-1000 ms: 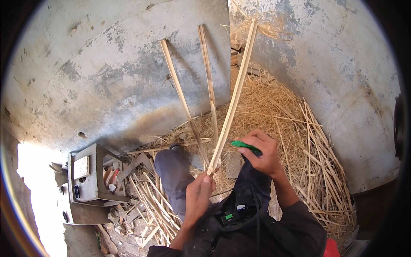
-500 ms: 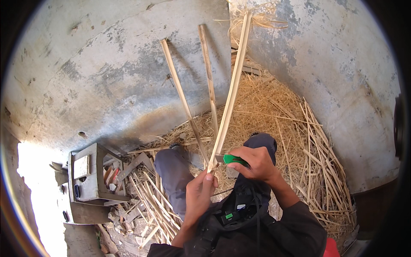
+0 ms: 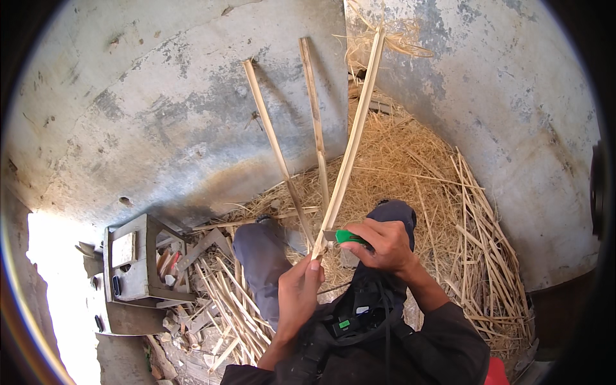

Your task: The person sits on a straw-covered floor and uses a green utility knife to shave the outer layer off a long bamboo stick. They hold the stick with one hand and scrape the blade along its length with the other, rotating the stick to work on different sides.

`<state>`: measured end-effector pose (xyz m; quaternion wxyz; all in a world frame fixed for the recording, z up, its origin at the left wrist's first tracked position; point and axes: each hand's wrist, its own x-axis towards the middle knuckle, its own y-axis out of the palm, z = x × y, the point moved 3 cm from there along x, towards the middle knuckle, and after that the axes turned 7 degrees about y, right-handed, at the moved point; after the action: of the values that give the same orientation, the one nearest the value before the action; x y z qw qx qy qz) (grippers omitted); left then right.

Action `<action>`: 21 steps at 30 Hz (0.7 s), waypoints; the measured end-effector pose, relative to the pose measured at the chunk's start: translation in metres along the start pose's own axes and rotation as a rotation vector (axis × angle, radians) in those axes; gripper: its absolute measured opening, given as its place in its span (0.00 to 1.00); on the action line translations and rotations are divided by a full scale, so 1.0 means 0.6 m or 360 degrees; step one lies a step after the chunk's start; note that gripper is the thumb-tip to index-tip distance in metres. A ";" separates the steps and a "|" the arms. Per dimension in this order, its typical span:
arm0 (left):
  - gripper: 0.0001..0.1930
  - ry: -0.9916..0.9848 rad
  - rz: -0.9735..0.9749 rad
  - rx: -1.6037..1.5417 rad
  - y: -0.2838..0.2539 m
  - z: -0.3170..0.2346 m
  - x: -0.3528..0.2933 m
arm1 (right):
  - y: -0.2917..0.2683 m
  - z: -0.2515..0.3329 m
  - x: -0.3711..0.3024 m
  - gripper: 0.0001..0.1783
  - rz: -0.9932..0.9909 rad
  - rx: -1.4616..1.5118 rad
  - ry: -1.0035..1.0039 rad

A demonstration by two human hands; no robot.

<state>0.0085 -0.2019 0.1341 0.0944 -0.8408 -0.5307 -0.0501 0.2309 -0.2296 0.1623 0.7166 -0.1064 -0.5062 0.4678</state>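
My left hand (image 3: pixel 300 287) is closed round the near end of a long pale split strip (image 3: pixel 357 138), bamboo or wood by its look. The strip slants up and away, with curled shavings (image 3: pixel 401 38) about its far end. In my right hand (image 3: pixel 385 246) is a green-handled utility knife (image 3: pixel 350 237). Its blade lies against the strip just above my left fingers. Left of the strip, two more long strips stand tilted against the wall, one pale (image 3: pixel 268 122) and one darker (image 3: pixel 313 106).
Straw-like shavings (image 3: pixel 391 154) cover the floor ahead. At the right a pile of thin strips (image 3: pixel 491 256) lies along the wall (image 3: pixel 513 96). More strips (image 3: pixel 234 308) lie at my left, next to a worn wooden stool-like frame (image 3: pixel 131 285) with odds and ends inside.
The far end of the held strip has shifted slightly right and down. Both hands keep almost the same place, with the knife blade still at the strip.
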 end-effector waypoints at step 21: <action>0.17 -0.0061 -0.0018 0.0218 -0.004 -0.017 -0.003 | 0.010 -0.015 -0.002 0.17 -0.0037 -0.0004 0.0055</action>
<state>0.0058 -0.2048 0.1441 0.1413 -0.8302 -0.5393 0.0021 0.2348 -0.2244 0.1540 0.7306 -0.1095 -0.4954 0.4570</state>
